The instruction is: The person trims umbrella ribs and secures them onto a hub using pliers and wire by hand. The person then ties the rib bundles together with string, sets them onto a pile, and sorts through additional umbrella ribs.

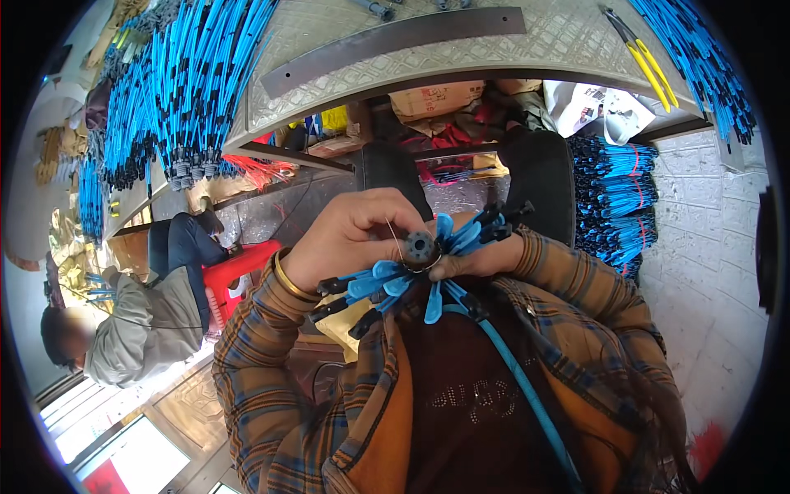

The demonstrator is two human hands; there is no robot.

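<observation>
The scene is brightly lit; shadow is cast beneath the grey diamond-patterned tabletop (568, 34), its edge bowed by distortion.

Observed: one dark, round hub (420, 244) near picture centre, end face toward the camera, with a dark central hole. Noted: several flat blue blades (433, 306) with black end fittings (331, 309), radiating at one to two and five to nine o'clock. Seen: thin pale strand (395, 237) from hub toward eleven o'clock, at left hand (362, 230). Gripped from three o'clock by right hand (485, 257).
</observation>
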